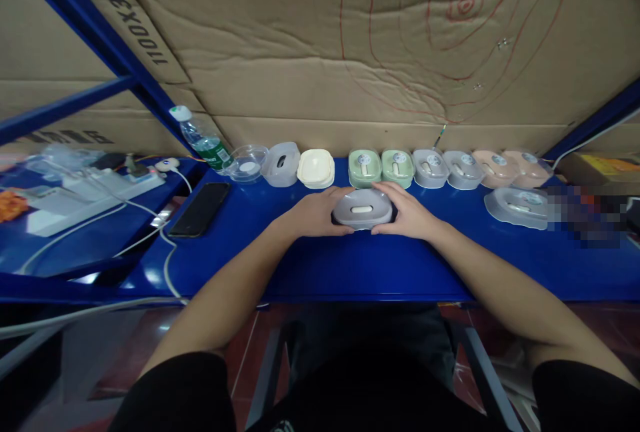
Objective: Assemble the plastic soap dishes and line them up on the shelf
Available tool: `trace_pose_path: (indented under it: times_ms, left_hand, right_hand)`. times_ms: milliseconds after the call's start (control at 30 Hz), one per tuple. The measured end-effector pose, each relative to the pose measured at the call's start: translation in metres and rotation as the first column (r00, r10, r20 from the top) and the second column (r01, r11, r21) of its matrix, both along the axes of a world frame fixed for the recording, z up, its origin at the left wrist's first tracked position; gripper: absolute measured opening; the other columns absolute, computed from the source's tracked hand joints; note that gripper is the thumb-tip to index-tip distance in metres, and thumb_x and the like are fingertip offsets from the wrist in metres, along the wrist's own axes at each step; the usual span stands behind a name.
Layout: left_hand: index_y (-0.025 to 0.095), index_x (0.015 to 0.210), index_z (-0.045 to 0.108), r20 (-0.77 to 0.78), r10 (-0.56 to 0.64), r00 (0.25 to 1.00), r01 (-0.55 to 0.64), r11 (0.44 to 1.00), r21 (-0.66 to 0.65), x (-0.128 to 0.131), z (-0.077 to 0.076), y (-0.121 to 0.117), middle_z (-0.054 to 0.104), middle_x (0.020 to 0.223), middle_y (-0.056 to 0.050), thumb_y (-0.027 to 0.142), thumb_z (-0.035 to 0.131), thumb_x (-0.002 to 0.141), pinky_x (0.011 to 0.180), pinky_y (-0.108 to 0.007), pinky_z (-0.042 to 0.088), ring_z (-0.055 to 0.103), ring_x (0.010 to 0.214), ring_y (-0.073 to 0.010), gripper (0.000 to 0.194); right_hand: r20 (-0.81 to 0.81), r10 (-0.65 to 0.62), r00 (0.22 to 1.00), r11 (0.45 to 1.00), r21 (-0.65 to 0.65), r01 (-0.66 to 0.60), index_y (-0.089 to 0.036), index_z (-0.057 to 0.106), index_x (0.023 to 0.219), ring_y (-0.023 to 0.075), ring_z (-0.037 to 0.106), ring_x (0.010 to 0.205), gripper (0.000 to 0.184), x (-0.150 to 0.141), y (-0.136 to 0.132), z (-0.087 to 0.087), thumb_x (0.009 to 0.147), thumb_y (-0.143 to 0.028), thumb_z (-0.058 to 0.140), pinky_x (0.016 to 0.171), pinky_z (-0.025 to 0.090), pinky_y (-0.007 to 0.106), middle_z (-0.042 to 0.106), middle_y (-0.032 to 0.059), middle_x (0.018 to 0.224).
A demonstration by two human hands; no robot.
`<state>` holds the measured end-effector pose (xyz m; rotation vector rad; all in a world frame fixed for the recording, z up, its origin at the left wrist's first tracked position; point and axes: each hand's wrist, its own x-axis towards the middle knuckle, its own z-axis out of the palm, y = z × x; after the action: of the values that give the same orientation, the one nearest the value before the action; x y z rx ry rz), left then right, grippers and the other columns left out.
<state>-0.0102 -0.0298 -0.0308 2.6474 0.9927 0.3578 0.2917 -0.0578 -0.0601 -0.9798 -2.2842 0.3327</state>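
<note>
Between my two hands is a grey oval plastic container (362,209), with a short white bar-shaped piece at its middle. My left hand (320,213) wraps round its left end, thumb along the near edge. The right end is gripped by my right hand (407,212), fingers over the far side and thumb in front. Just behind it stand two green lidded containers (365,169) with round stickers. A cream square container (316,169) is beyond my left hand. Two grey lidded containers (431,169) stand beyond my right hand. The underside of the held container is hidden.
Pink lidded containers (495,169) continue the row rightward, with a clear lid-like piece (517,207) before them. At left are a translucent container (281,165), a clear round tub (247,164), a water bottle (203,142) and a phone (200,209). Cardboard (280,85) backs the blue table (360,272).
</note>
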Motion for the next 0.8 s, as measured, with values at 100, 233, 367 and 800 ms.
trace_pose_path:
  times_ms: [100, 233, 367, 800]
  left_hand:
    - [0.024, 0.164, 0.046, 0.027, 0.009, 1.000, -0.010, 0.999, 0.045, -0.0014, 0.0033, -0.0004, 0.060, 0.158, -0.018, 0.070, 0.073, 0.084, 0.105, -0.054, 0.058, 0.066, 0.135, -0.0396, 0.096]
    - [0.021, 0.161, 0.050, 0.020, 0.041, 0.999, -0.042, 0.997, 0.059, -0.0010, 0.0047, -0.0008, 0.062, 0.156, -0.019, 0.072, 0.072, 0.084, 0.105, -0.053, 0.059, 0.067, 0.135, -0.0402, 0.094]
    - [0.021, 0.158, 0.052, 0.074, 0.054, 0.996, -0.059, 0.996, 0.067, -0.0015, 0.0047, 0.0007, 0.068, 0.149, -0.018, 0.075, 0.070, 0.085, 0.102, -0.051, 0.059, 0.070, 0.129, -0.0385, 0.093]
    - [0.023, 0.159, 0.049, 0.283, -0.016, 0.959, -0.028, 0.988, 0.152, -0.0043, 0.0035, 0.0037, 0.071, 0.140, -0.015, 0.069, 0.056, 0.102, 0.085, -0.040, 0.063, 0.074, 0.089, -0.0220, 0.073]
  right_hand:
    - [-0.016, 0.027, 1.000, 0.999, 0.035, -0.026, -0.036, 0.034, 0.171, 0.0453, 0.050, 0.152, 0.117, 0.0003, 0.0004, 0.0020, 0.075, -0.074, 0.089, 0.124, 0.047, 0.069, 0.050, 0.0157, 0.165]
    - [0.028, 0.049, 0.998, 0.999, 0.022, -0.049, -0.038, 0.032, 0.172, 0.0456, 0.046, 0.156, 0.115, 0.0003, -0.0019, 0.0051, 0.077, -0.069, 0.090, 0.124, 0.048, 0.068, 0.043, 0.0142, 0.170]
    - [0.036, 0.048, 0.998, 0.998, 0.029, -0.049, -0.039, 0.037, 0.170, 0.0425, 0.051, 0.153, 0.104, -0.0009, -0.0015, 0.0042, 0.082, -0.062, 0.089, 0.121, 0.052, 0.065, 0.047, 0.0126, 0.167]
    - [-0.451, -0.353, 0.820, 0.933, -0.099, 0.347, -0.025, 0.072, 0.108, 0.0233, 0.073, 0.076, 0.037, -0.0049, -0.0046, 0.0095, 0.095, -0.059, 0.074, 0.069, 0.064, 0.041, 0.078, 0.0038, 0.091]
